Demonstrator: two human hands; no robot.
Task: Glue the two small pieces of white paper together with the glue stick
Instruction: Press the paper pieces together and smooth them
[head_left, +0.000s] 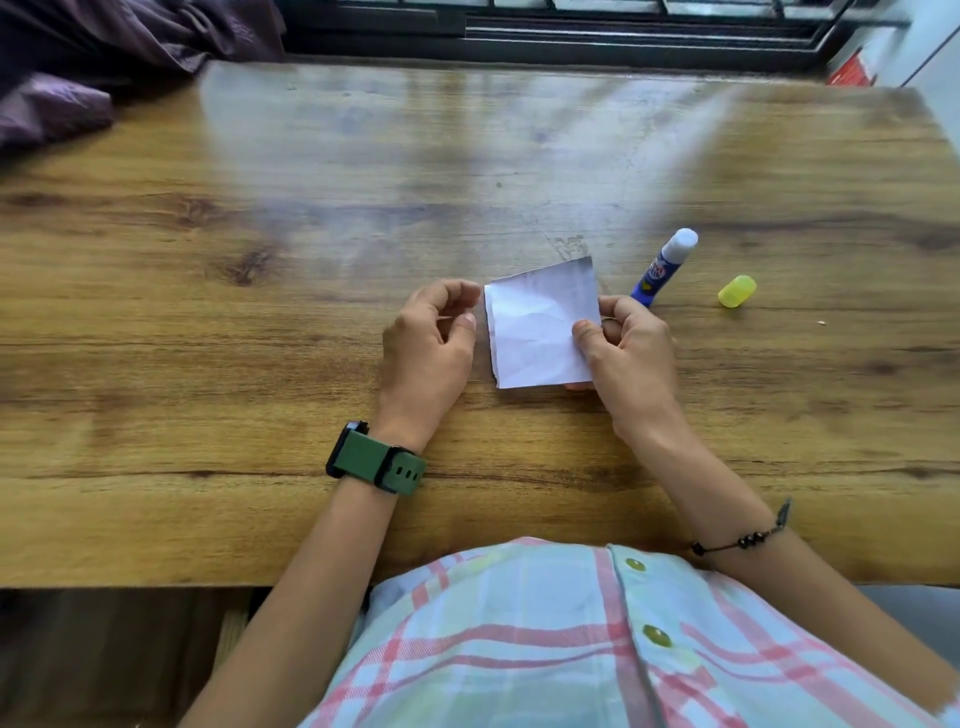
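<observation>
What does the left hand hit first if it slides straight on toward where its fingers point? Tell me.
The left hand has its curled fingers turned right, toward the white paper pinched by the right hand. It would likely meet the paper's left edge first; how high the paper sits above the table is unclear.

wooden table (260, 389), purple cloth (78, 78), window frame (571, 31)

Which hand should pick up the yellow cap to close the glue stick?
Probably the right hand. The yellow cap and uncapped glue stick lie just beyond it on the right, though it pinches the paper. The left hand holds nothing but is farther.
</observation>
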